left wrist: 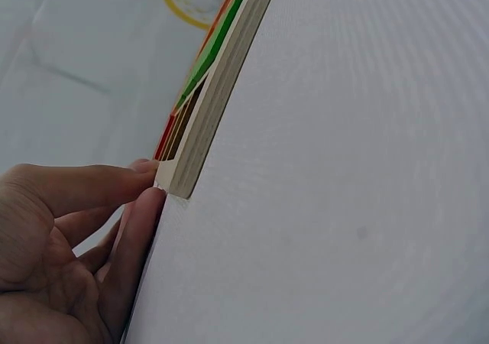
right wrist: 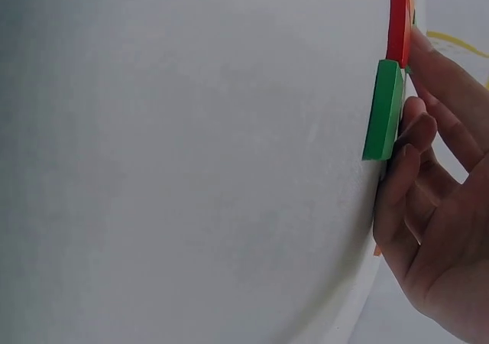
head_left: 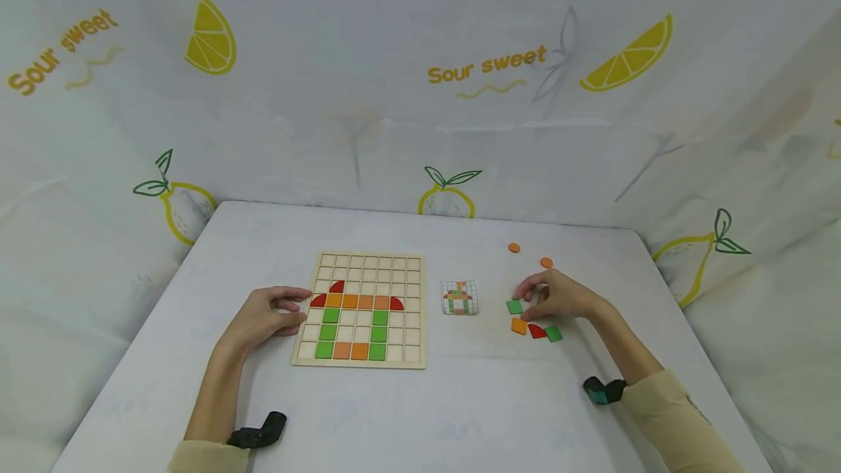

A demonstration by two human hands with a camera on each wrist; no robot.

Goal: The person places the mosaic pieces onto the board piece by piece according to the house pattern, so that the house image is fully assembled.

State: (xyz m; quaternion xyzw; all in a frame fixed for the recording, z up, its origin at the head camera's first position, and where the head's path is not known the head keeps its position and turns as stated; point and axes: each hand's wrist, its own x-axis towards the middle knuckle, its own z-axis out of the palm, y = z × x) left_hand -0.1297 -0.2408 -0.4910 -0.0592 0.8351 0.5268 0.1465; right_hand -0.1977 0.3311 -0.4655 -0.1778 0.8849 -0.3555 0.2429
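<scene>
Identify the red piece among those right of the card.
The rounded red piece, between the orange square and a green square; the others visible are green or orange.

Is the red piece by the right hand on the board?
Off: the red piece lies on the table beside a green square.

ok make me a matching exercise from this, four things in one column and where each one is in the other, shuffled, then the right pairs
Things
1. picture card
2. left hand
3. orange discs
4. right hand

Places
A. at the left edge of the grid board
B. on the table, just beyond the other hand
C. close over the loose tiles
D. between the board and the loose tiles

Right pairs
1-D
2-A
3-B
4-C
</scene>
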